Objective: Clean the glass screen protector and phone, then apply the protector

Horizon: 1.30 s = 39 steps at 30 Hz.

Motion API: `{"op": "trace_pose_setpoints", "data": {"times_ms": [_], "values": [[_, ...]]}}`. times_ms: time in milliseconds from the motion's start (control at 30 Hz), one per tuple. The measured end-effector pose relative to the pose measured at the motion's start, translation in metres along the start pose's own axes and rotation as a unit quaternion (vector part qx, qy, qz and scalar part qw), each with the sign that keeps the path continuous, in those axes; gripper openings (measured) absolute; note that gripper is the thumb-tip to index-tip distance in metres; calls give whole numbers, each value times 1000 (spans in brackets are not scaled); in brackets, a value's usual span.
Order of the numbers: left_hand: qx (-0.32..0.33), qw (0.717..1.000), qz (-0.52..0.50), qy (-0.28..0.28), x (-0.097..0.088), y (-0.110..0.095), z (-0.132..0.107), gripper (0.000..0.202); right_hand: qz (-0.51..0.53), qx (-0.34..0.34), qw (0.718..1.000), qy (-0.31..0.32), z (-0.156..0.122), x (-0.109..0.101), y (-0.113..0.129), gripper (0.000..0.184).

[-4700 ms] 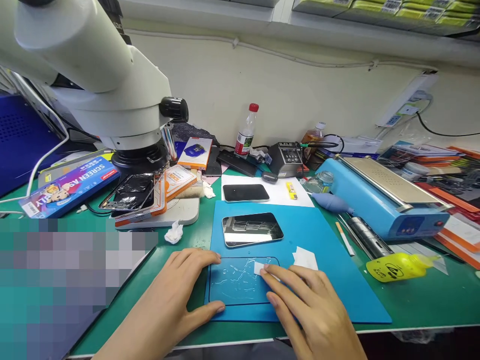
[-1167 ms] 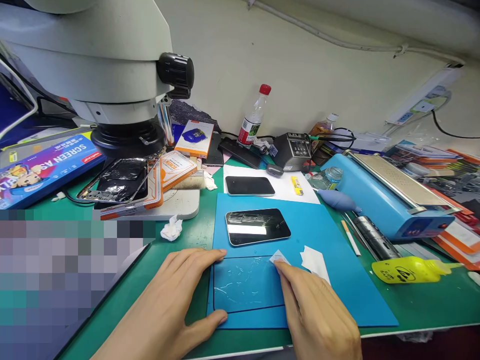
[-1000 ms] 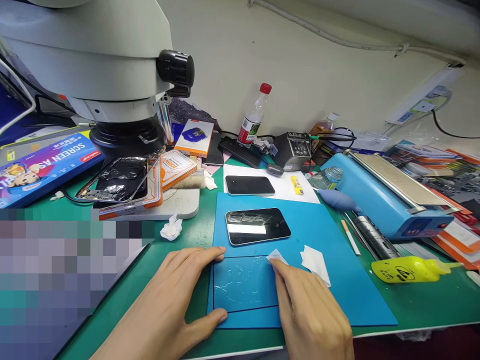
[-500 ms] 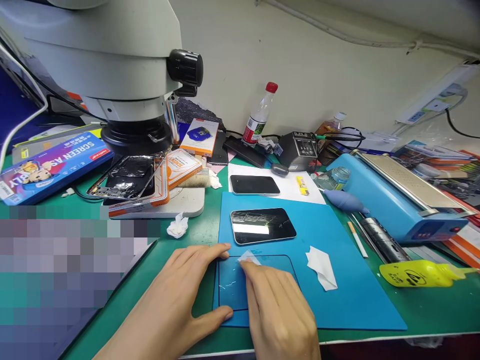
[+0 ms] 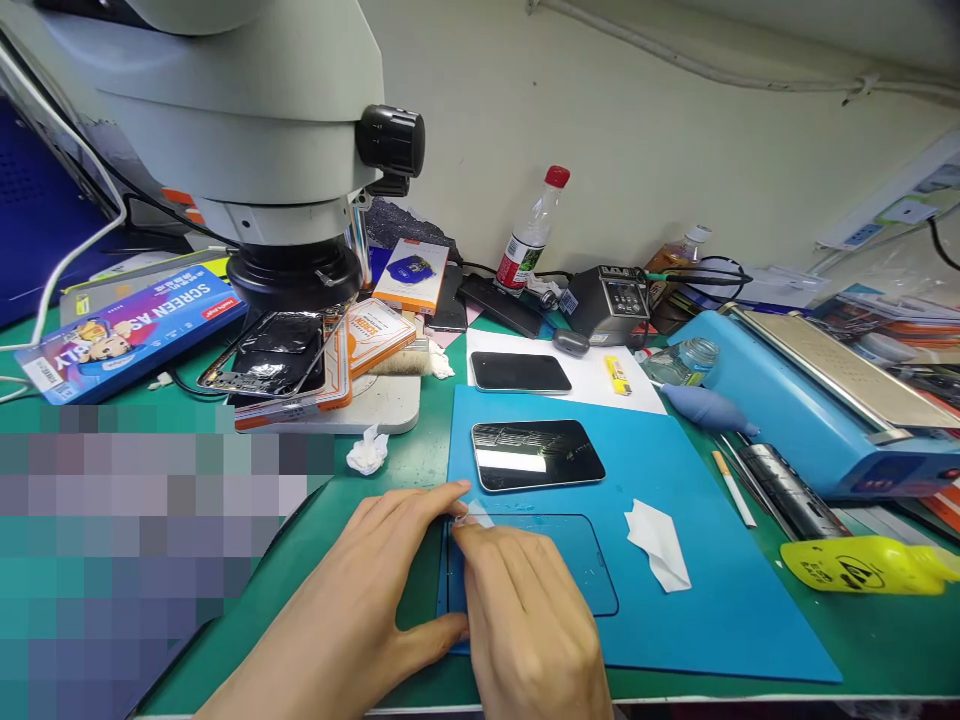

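A clear glass panel with a black border [image 5: 589, 570] lies flat on the blue mat [image 5: 712, 620]. My left hand [image 5: 367, 590] has its fingers apart, with index finger and thumb resting at the panel's left corners. My right hand [image 5: 532, 620] is closed in a pinch on a small white tissue [image 5: 476, 515], pressed against the panel near its upper left corner; it hides part of the glass. Just behind lies a phone with a cracked screen [image 5: 540, 462]. To the right is a torn piece of white tissue [image 5: 660, 545].
Left stands a microscope [image 5: 292, 200] with an opened phone [image 5: 277, 350] beneath it. A second phone [image 5: 521, 372] lies on white paper at the back. On the right are a blue machine [image 5: 810, 430], a yellow bottle [image 5: 862, 565] and an air blower [image 5: 705, 408]. A crumpled tissue [image 5: 367, 452] lies left.
My right hand has slid the tissue left across the glass toward the upper left corner, uncovering its right side. My left hand stays at the left edge. The view has shifted slightly.
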<state>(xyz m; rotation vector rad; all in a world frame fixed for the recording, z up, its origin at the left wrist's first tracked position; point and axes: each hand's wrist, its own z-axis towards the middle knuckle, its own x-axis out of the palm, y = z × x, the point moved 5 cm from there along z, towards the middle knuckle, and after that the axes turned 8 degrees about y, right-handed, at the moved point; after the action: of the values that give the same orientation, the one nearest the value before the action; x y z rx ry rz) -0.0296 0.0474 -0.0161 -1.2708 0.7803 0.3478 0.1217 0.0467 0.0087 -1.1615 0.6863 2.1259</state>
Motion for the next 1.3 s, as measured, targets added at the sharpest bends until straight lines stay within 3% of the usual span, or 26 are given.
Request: {"op": "trace_pose_setpoints", "data": {"times_ms": [367,567,700,767,800,900,967,1167,1300], "values": [[20,1000,0,-10,-2,-3,0,95,51,-50,997,5,9,-4,4,23],[18,1000,-3,-8,0,-1,-1,102,105,-90,990,20,11,-9,7,25],[10,1000,10,8,0,1,-2,109,169,-99,980,45,7,-23,-9,26],[7,999,22,23,0,2,-2,109,218,-50,973,51,-2,-36,-31,20],[4,999,27,29,0,3,-2,107,230,16,972,38,-8,-43,-48,18],[-5,998,42,39,0,6,-3,102,148,267,947,-95,-42,-70,-96,8],[-5,998,46,35,0,7,-4,101,74,330,932,-127,-59,-80,-105,19],[3,998,62,24,2,10,-6,97,-14,142,988,-55,-49,-63,-79,13],[-2,997,71,25,2,9,-5,99,-18,104,994,-41,-45,-48,-74,14]]}}
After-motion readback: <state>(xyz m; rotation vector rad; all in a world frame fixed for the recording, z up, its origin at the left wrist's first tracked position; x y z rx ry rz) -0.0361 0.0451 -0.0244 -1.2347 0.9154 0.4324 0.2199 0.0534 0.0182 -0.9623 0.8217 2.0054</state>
